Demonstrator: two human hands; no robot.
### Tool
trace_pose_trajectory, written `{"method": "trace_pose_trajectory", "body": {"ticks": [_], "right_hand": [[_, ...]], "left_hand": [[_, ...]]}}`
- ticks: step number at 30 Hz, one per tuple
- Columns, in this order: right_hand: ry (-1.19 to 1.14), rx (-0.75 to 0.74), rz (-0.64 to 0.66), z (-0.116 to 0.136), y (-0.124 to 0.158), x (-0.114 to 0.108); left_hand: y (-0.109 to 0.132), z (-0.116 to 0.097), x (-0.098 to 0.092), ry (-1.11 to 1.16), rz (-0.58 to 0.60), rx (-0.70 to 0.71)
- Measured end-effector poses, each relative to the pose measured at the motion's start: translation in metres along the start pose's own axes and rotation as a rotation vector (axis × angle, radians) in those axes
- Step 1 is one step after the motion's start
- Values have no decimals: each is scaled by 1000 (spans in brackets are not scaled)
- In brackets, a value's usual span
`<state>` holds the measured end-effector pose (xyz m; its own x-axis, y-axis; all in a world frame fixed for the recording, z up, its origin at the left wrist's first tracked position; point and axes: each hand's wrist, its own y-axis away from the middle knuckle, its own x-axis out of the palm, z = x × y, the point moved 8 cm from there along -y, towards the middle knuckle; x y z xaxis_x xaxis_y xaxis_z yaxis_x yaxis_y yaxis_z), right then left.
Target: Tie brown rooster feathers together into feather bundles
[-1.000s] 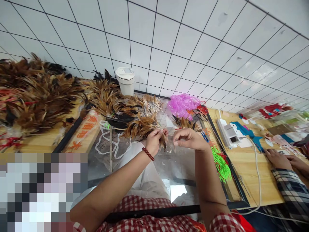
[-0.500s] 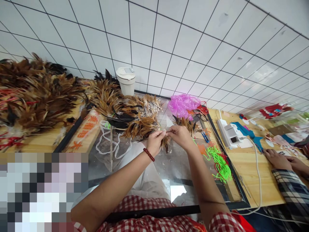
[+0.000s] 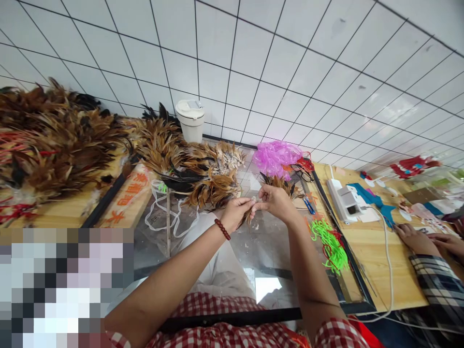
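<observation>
Bag (image 3: 276, 157): purple, crumpled; reference point for this entry.
Feathers (image 3: 248, 217): brown, small bunch; nearer the wearer than the bag, slightly left of it; pinched in the left hand (image 3: 236, 212), grip narrow.
Right hand (image 3: 272, 205): nearer the wearer than the bag; fingers bent, tips at the left hand's fingertips; whether they hold anything, cannot tell.
Cup (image 3: 191, 123): white, lidded, upright; left of the bag.
Pile (image 3: 212, 189): brown plumes; left of the bag.
Cords (image 3: 331, 246): green; right of the bag, nearer the wearer.
</observation>
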<state>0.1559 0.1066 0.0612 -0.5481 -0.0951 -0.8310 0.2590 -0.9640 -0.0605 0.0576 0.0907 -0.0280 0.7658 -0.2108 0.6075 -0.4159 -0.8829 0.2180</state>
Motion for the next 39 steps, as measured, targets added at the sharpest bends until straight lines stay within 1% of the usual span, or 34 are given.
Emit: {"method": "trace_pose_trajectory", "body": {"ticks": [4,7,10,13,17,22,25,30,35,39], "right_hand": [[-222,4,86,-2,2,4],[-363,14,148,-1,5,5],[-424,-14,169,2,6,5],[-381,-41,164,3,5,7],[-224,-92,85,3,3,5],[-122,-99,29,5,1,2],[-131,-102,20,8,1,0],[-138,-136,65,13,2,2],[-176,-94,69,11,3,0],[-186,-64,83,7,3,1]], "left_hand": [[1,-2,-4,-77,-61,85],[0,-1,-7,-39,-83,105],[-2,0,-8,-1,-78,109],[-3,0,-7,-3,-72,109],[-3,1,-8,4,-87,92],[-1,0,-8,-84,-117,106],[0,-1,-8,-112,-117,104],[1,-4,-7,-135,-111,124],[2,-5,-7,-159,-123,133],[2,-4,-8,-131,-128,129]]}}
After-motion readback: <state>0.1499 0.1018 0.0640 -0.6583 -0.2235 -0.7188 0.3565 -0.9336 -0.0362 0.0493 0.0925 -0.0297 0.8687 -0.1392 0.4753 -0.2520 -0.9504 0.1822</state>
